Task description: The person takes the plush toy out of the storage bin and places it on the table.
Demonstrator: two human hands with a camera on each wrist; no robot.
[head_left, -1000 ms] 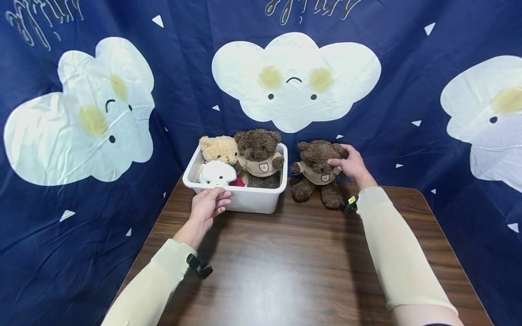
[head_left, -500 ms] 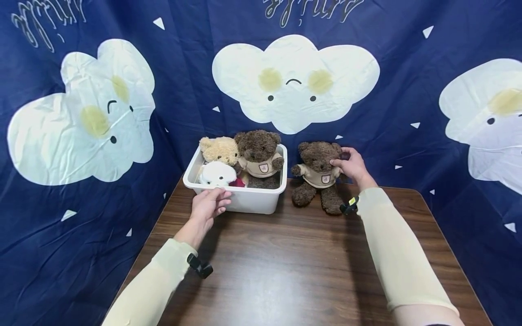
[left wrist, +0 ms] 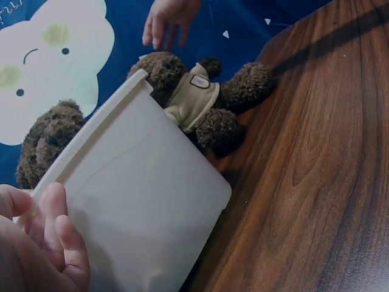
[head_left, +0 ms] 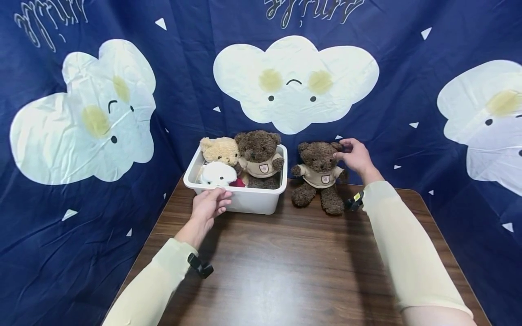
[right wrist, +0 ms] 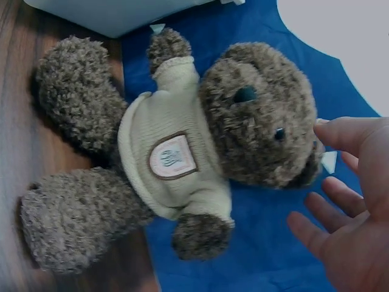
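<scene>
A white plastic bin (head_left: 253,199) stands at the back left of the table. My left hand (head_left: 207,206) pinches its front rim between thumb and fingers; the left wrist view shows this hand (left wrist: 45,240) at the rim too. In the bin are a cream teddy bear (head_left: 220,149), a white plush toy (head_left: 218,173) and a dark brown teddy bear (head_left: 258,147) in a beige top. Right of the bin, a second dark brown teddy bear (head_left: 322,177) in a beige sweater sits upright. My right hand (head_left: 355,156) is beside its head, fingers spread and holding nothing.
The brown wooden table (head_left: 285,262) extends in front of the bin and bear. Behind and at both sides hangs a blue cloth (head_left: 183,90) printed with white clouds. Something red (head_left: 238,182) shows beside the white plush toy, mostly hidden by the bin.
The sitting bear's head has come up from a forward tilt. My right hand has let go of it and drawn slightly right. My left hand has stayed on the rim.
</scene>
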